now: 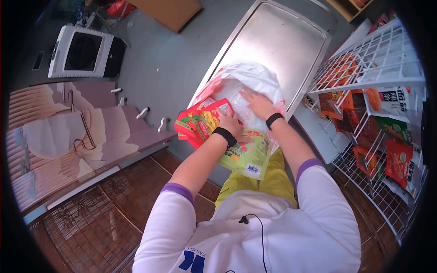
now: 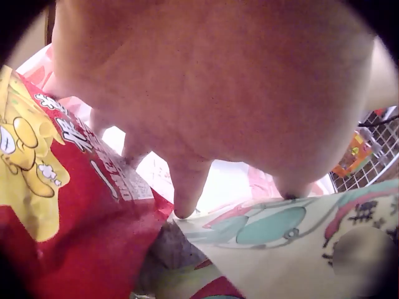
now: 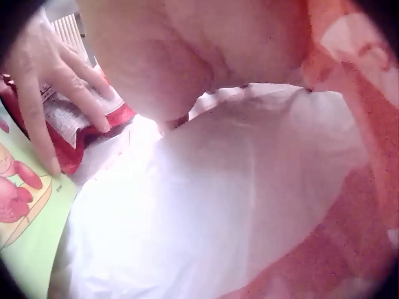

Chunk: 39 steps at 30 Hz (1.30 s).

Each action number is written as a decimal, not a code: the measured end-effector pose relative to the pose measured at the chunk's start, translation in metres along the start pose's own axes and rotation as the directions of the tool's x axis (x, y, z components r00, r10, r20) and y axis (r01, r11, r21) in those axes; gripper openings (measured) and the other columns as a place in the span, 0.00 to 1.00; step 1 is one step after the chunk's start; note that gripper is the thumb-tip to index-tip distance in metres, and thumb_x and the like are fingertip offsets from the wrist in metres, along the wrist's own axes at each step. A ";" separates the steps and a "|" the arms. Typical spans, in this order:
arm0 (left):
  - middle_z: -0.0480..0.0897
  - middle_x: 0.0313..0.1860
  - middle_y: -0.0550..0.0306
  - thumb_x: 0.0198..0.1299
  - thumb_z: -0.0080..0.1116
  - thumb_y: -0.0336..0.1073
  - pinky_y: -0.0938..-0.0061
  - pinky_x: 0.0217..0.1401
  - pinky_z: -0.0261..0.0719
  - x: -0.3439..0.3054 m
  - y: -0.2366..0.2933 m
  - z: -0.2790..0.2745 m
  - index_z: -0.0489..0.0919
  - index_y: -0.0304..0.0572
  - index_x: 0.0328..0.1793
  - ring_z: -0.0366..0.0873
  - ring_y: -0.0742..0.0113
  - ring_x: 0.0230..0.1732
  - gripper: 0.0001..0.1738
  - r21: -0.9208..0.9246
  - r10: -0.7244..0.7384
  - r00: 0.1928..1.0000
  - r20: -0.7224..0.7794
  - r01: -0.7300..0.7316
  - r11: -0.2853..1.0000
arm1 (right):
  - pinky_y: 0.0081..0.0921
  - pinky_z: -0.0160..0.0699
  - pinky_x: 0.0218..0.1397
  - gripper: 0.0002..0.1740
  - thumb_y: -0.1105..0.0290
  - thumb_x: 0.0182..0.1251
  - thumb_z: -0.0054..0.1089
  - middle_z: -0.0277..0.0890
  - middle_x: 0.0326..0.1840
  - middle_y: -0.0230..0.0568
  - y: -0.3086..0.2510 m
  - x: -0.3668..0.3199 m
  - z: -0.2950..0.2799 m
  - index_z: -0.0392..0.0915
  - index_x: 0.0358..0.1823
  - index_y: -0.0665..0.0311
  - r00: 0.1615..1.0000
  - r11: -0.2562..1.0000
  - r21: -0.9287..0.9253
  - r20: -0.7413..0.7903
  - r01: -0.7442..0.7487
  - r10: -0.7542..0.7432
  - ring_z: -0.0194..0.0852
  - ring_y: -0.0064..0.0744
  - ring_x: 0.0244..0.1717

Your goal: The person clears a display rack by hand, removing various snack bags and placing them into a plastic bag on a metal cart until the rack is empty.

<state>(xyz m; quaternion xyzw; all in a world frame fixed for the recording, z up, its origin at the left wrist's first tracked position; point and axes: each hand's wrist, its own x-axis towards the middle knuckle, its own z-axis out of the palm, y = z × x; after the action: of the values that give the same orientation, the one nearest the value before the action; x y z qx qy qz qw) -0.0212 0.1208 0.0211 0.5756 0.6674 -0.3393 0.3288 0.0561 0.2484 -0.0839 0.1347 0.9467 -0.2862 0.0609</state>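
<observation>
In the head view my left hand [image 1: 231,125] holds red snack packets [image 1: 200,120] and a pale green packet [image 1: 248,157] with fruit pictures. The left wrist view shows its fingers at the edges of the red packet [image 2: 93,205] and the light packet [image 2: 274,249]. Beside it, my right hand [image 1: 261,104] reaches into the mouth of a white and red plastic bag [image 1: 255,73], fingers spread against the inner plastic. In the right wrist view, white plastic [image 3: 206,205] hides most of the right fingertips.
Beyond the bag stretches a metal-topped table [image 1: 282,36]. At right, a white wire rack [image 1: 364,82] carries several snack packets. A purple-grey panel with hooks [image 1: 104,127] stands at left, near a white fan unit [image 1: 82,52]. A cardboard piece [image 1: 168,11] lies at the top.
</observation>
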 end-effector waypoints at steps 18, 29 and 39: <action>0.55 0.77 0.55 0.38 0.41 0.87 0.25 0.65 0.48 0.018 -0.018 0.012 0.71 0.64 0.68 0.42 0.41 0.77 0.55 -0.112 0.091 0.995 -0.050 -0.096 0.989 | 0.40 0.71 0.59 0.23 0.73 0.58 0.55 0.72 0.56 0.50 -0.050 -0.026 -0.019 0.71 0.57 0.63 0.973 0.954 0.299 -0.224 0.008 0.062 0.70 0.52 0.57; 0.66 0.70 0.55 0.46 0.47 0.80 0.29 0.69 0.41 0.004 -0.039 -0.014 0.74 0.64 0.64 0.54 0.48 0.74 0.44 -0.105 0.060 0.986 -0.155 -0.077 0.991 | 0.31 0.76 0.52 0.17 0.73 0.65 0.54 0.77 0.47 0.46 -0.067 -0.218 -0.102 0.73 0.56 0.64 0.826 0.791 0.591 -0.359 -0.159 0.434 0.78 0.40 0.48; 0.77 0.56 0.42 0.59 0.58 0.55 0.62 0.58 0.73 -0.039 -0.068 -0.024 0.74 0.44 0.62 0.76 0.47 0.56 0.31 -0.351 0.139 0.791 -0.595 -0.412 0.841 | 0.22 0.77 0.49 0.09 0.76 0.68 0.51 0.79 0.40 0.37 -0.031 -0.315 -0.176 0.74 0.48 0.68 0.244 0.637 0.736 -0.677 0.229 0.695 0.77 0.24 0.42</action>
<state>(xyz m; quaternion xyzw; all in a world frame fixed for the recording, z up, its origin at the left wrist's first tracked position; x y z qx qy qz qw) -0.0848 0.1121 0.0714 0.6460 0.6996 0.0626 0.2989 0.3413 0.2529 0.1390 0.4461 0.5499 -0.4761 -0.5215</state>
